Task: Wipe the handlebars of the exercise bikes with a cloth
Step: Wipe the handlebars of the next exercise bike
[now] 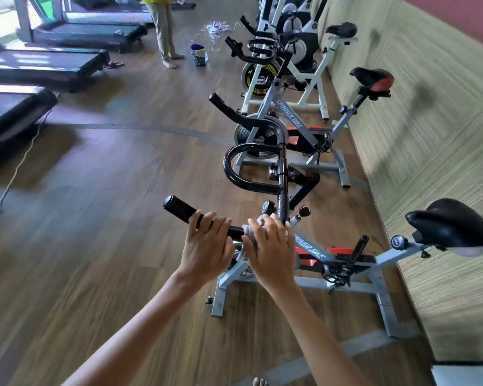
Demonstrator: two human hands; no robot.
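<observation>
Left hand [207, 243] curled round black handlebar [179, 208] of nearest exercise bike [313, 247], right hand [273, 250] just beside it, clasping grey cloth [253, 229] against the bar near the stem, second bike [287, 112] beyond, wooden floor [95, 246] below.

"SPINNER BIKE" on second bike frame [289, 114]; "…INNER BIKE" on nearest bike frame [314, 248].

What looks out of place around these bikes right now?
A tangle of white cord lies strewn on the floor past the bucket, beside the far bikes, and a cable trails loose across the floor by the treadmills. Both look like trip hazards. Every bike in view stands upright.
</observation>
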